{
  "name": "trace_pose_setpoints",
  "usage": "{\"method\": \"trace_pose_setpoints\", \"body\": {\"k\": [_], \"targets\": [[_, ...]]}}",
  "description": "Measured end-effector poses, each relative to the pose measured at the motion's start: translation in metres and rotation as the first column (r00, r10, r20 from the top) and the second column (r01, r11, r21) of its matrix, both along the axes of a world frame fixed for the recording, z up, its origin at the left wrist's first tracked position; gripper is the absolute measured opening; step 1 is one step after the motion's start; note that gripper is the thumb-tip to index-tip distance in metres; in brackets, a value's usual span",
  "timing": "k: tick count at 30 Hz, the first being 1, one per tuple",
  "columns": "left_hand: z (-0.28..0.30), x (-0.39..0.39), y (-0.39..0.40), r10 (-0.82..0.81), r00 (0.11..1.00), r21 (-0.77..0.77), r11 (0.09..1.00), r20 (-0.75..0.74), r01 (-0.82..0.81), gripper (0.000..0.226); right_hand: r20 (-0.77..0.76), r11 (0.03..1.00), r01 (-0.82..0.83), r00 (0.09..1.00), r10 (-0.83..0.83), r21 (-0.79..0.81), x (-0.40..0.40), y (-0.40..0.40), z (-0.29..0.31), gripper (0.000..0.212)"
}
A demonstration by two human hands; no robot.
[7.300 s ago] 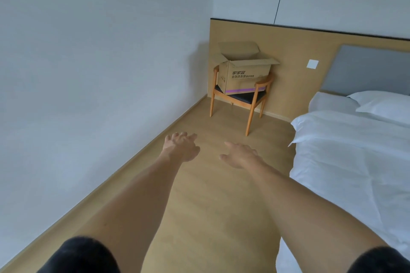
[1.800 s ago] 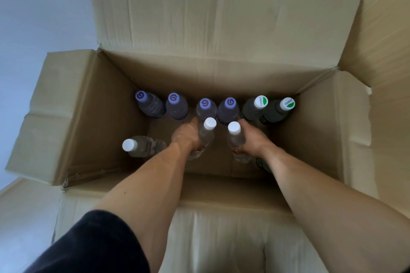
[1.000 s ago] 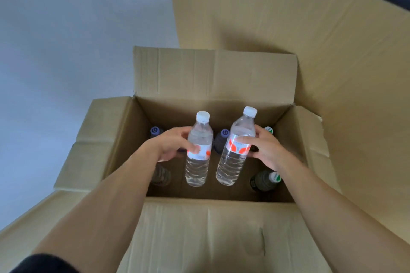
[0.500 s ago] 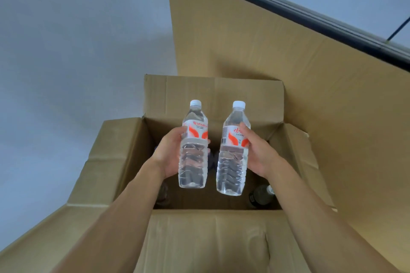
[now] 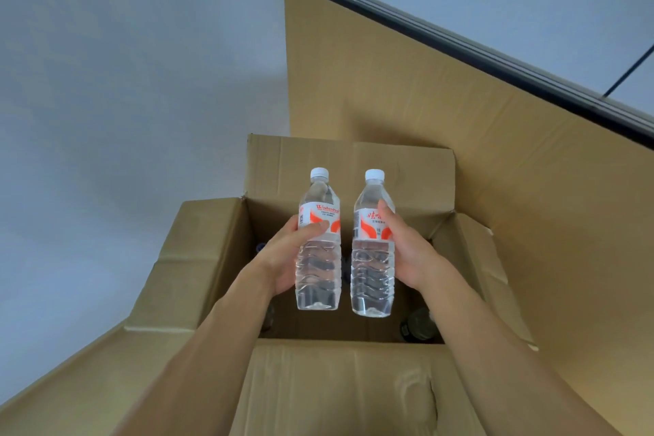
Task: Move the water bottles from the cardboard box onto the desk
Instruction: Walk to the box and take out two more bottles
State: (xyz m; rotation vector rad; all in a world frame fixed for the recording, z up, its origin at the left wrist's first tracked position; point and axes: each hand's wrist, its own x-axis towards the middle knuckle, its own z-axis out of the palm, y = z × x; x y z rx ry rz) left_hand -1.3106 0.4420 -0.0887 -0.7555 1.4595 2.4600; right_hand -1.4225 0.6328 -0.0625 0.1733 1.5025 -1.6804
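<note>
Two clear water bottles with white caps and red-and-white labels are held upright above the open cardboard box (image 5: 208, 251). My left hand (image 5: 286, 258) grips the left bottle (image 5: 318, 258) around its middle. My right hand (image 5: 407, 251) grips the right bottle (image 5: 373, 269) the same way. The two bottles stand side by side, a small gap apart. Inside the box a dark bottle (image 5: 417, 327) shows at the lower right; a purple cap (image 5: 260, 247) peeks out at the left. Other bottles are hidden behind my hands.
The box's back flap (image 5: 354, 163) stands up; its side flaps spread left and right. A tan wood wall panel (image 5: 424, 88) with a dark top strip rises behind the box. A pale wall fills the left. No desk is in view.
Both hands have lifted the two bottles out of the box and raised them a little higher; my view has tilted up, showing more wall and panel.
</note>
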Motion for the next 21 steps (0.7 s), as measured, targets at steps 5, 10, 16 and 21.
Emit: {"method": "trace_pose_setpoints", "body": {"k": [5,10,16,21], "targets": [[0.016,0.009,-0.002,-0.011,0.999,0.125,0.992,0.043,0.005,0.064,0.073,0.998,-0.026,0.997,0.030,-0.053,-0.002,0.000,0.003,0.058],[0.020,0.021,0.002,0.000,1.000,-0.143,0.990,-0.021,-0.003,0.061,0.059,0.989,-0.086,0.994,0.093,-0.120,-0.006,-0.002,0.004,0.052],[0.025,0.037,0.021,0.250,0.968,-0.045,0.967,0.000,-0.250,0.071,0.081,0.955,-0.206,0.971,0.227,-0.213,-0.008,0.006,0.013,0.044],[0.039,0.050,0.037,0.365,0.928,0.087,0.925,0.073,-0.370,0.063,0.029,0.930,-0.311,0.946,0.323,-0.197,-0.009,0.011,0.023,0.048]]}}
